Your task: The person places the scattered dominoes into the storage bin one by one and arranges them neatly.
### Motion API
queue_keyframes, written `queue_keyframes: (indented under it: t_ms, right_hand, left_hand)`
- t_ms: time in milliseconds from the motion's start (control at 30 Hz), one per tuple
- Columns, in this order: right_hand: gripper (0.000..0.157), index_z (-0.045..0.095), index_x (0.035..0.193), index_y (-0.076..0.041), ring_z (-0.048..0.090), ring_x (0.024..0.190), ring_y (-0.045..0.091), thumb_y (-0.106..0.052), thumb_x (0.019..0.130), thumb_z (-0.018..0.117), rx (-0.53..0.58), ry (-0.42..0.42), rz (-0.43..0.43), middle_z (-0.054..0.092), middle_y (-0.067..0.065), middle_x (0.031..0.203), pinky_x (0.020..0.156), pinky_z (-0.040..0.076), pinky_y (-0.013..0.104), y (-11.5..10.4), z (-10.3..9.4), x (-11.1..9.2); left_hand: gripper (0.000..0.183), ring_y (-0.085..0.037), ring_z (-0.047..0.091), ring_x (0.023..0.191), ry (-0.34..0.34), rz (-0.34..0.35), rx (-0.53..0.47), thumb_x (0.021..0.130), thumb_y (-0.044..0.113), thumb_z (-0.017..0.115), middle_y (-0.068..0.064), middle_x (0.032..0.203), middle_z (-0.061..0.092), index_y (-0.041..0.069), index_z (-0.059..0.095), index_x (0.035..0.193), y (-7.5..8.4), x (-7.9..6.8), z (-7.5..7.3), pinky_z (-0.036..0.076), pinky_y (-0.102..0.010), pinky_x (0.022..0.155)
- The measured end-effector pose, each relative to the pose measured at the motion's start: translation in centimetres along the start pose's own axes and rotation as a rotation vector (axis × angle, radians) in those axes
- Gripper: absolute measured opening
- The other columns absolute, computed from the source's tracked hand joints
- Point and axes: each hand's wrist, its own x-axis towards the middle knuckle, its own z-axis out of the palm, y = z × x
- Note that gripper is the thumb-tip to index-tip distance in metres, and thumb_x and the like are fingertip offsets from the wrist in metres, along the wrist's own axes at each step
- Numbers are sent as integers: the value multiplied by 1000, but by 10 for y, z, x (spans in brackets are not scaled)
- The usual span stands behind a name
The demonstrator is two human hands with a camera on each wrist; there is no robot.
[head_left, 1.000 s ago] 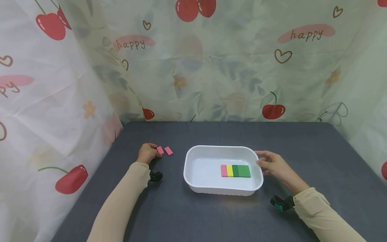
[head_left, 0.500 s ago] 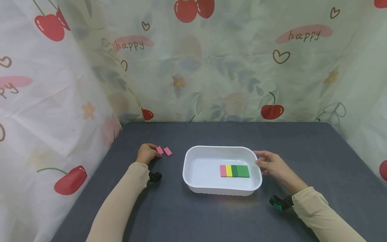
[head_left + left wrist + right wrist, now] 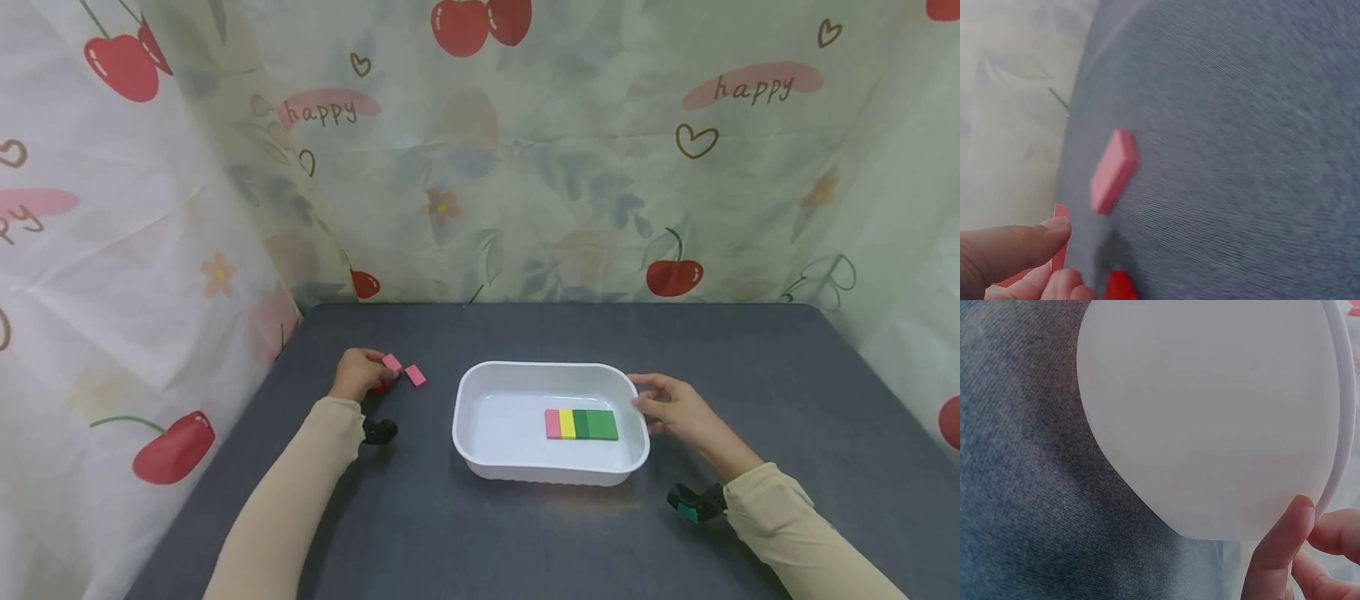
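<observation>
My left hand (image 3: pixel 356 375) pinches a small pink rectangular block (image 3: pixel 392 362) between thumb and fingers, held on edge in the left wrist view. Just right of it a second pink block (image 3: pixel 416 376) lies on the dark table. Under the hand a red piece (image 3: pixel 1120 287) shows, partly covered in the head view. My right hand (image 3: pixel 678 408) grips the right end of a white tray (image 3: pixel 551 473), its thumb (image 3: pixel 1286 534) against the outer wall and its fingers at the rim. Inside the tray, a pink block (image 3: pixel 552 424), a yellow block (image 3: pixel 567 424) and green blocks (image 3: pixel 600 425) form a row.
The dark cloth-like table top (image 3: pixel 480 533) reaches back to a curtain (image 3: pixel 480 183) printed with cherries and hearts. Another curtain side hangs along the left. Black bands (image 3: pixel 697 502) sit at both wrists.
My left hand has moved slightly up and left with the pink block, and a red piece now shows beneath it. My right hand has stayed at the tray.
</observation>
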Motion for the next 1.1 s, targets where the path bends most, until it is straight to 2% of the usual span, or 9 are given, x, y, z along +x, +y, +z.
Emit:
queue_keyframes:
  t_ms: [200, 300, 567, 833, 1100]
  right_hand:
    - [53, 41, 142, 2, 58, 90, 21, -14, 95, 59, -4, 0, 7, 58, 17, 106, 72, 56, 32, -1, -1, -1]
    - [53, 41, 142, 2, 58, 90, 20, -14, 95, 59, 0, -1, 6, 58, 18, 107, 72, 56, 32, -2, -1, -1]
    - [52, 41, 142, 2, 58, 90, 20, -15, 96, 59, -1, 0, 12, 58, 17, 108, 71, 55, 31, -1, 0, -1]
    - [53, 41, 142, 1, 59, 91, 20, -16, 96, 59, -4, -9, 10, 58, 18, 110, 73, 56, 32, -2, -1, -1]
    - [53, 41, 143, 1, 59, 91, 20, -16, 96, 59, -11, -9, 12, 58, 18, 110, 74, 56, 33, -1, -1, 0]
  left_hand:
    - [52, -32, 62, 112, -59, 24, -112, 86, 5, 70, -23, 131, 56, -1, 51, 133, 13, -8, -7, 48, -42, 98]
    - [52, -30, 62, 113, -85, 41, -132, 87, 6, 69, -21, 130, 57, 1, 50, 135, 20, -13, -7, 48, -41, 98]
    - [54, -31, 61, 114, -149, 129, -162, 86, 7, 70, -19, 130, 58, 5, 50, 136, 46, -42, -2, 46, -43, 101]
    - [52, -29, 62, 112, -218, 225, -124, 85, 12, 73, -14, 124, 63, 11, 53, 134, 68, -73, 13, 39, -52, 105]
    - [48, -26, 66, 99, -280, 308, -130, 82, 8, 76, -12, 110, 68, 10, 58, 127, 78, -96, 38, 48, -46, 97]
